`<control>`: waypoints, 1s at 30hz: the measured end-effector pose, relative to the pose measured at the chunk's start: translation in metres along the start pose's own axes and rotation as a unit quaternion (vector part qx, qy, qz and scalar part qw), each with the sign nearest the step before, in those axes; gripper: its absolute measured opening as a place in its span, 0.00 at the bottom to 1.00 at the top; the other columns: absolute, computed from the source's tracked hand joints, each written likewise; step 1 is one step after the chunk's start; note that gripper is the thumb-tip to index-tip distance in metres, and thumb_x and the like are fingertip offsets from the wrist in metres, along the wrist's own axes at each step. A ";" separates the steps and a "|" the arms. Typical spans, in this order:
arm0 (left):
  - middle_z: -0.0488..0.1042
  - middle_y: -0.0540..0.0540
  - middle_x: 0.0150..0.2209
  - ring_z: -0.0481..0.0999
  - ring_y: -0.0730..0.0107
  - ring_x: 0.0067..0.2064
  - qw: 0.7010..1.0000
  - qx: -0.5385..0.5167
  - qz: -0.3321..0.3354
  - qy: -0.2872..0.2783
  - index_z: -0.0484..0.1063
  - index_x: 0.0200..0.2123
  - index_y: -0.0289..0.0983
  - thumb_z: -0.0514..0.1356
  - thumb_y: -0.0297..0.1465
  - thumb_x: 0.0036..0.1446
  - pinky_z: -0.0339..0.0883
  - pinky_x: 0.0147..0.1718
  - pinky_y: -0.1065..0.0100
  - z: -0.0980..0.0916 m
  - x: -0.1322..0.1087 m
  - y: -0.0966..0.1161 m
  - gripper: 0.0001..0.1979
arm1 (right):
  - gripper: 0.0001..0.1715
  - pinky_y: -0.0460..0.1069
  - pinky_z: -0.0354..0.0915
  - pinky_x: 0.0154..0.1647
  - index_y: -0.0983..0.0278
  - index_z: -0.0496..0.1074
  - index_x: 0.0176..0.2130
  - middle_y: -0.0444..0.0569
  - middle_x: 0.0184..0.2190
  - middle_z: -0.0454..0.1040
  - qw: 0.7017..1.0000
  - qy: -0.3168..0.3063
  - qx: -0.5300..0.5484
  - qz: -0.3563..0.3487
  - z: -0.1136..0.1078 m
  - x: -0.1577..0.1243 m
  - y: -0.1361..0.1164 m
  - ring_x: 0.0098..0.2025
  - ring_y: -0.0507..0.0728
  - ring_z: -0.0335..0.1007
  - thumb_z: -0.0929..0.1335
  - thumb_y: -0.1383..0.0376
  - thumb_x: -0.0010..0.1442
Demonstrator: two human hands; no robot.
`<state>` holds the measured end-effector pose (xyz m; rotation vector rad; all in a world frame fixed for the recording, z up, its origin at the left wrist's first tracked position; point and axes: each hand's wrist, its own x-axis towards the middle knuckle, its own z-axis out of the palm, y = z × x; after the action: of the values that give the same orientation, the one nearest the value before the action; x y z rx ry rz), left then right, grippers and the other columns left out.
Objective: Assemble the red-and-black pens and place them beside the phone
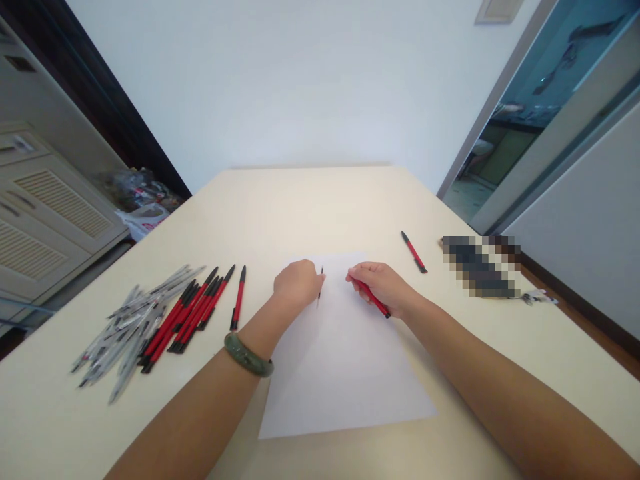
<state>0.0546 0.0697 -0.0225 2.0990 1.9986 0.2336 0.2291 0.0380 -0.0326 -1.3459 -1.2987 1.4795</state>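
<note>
My left hand [296, 283] is closed in a pinch round a thin dark pen refill [320, 288], held upright over a white sheet of paper [345, 360]. My right hand [383, 285] is closed round a red pen barrel [371, 297] that points back toward my wrist. The two hands are a little apart above the top of the sheet. A green bangle [247, 355] circles my left wrist.
Left of the sheet lie several red pens with black tips [193, 313] and a heap of clear pen parts [127, 330]. One more red pen [414, 252] lies at the right, beside a blurred dark object [480, 265]. The cream table [300, 200] meets a white wall.
</note>
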 end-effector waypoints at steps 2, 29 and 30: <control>0.74 0.43 0.27 0.71 0.63 0.31 0.999 -0.015 0.008 0.029 0.71 0.24 0.38 0.50 0.45 0.48 0.59 0.27 0.68 -0.013 -0.011 -0.011 0.18 | 0.15 0.42 0.50 0.12 0.66 0.69 0.29 0.41 0.16 0.61 0.999 0.035 -0.025 0.002 -0.002 0.000 -0.001 0.14 0.45 0.53 0.64 0.56 0.50; 0.72 0.46 0.26 0.69 0.65 0.29 0.993 -0.108 -0.038 0.030 0.70 0.26 0.39 0.51 0.45 0.47 0.54 0.24 0.69 -0.018 -0.046 -0.089 0.16 | 0.22 0.50 0.58 0.34 0.65 0.68 0.39 0.56 0.33 0.72 0.816 0.224 -0.533 -0.021 0.019 0.051 0.001 0.37 0.59 0.67 0.57 0.53 0.56; 0.73 0.45 0.27 0.70 0.64 0.30 0.995 -0.093 -0.040 0.015 0.71 0.28 0.39 0.52 0.45 0.47 0.54 0.25 0.69 -0.019 -0.046 -0.088 0.16 | 0.22 0.50 0.58 0.34 0.65 0.68 0.39 0.55 0.33 0.72 0.814 0.224 -0.535 -0.025 0.014 0.049 0.000 0.37 0.59 0.67 0.56 0.53 0.56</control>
<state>-0.0379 0.0283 -0.0268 1.9099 1.9889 0.4216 0.2069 0.0822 -0.0443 -2.1310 -1.8716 0.2079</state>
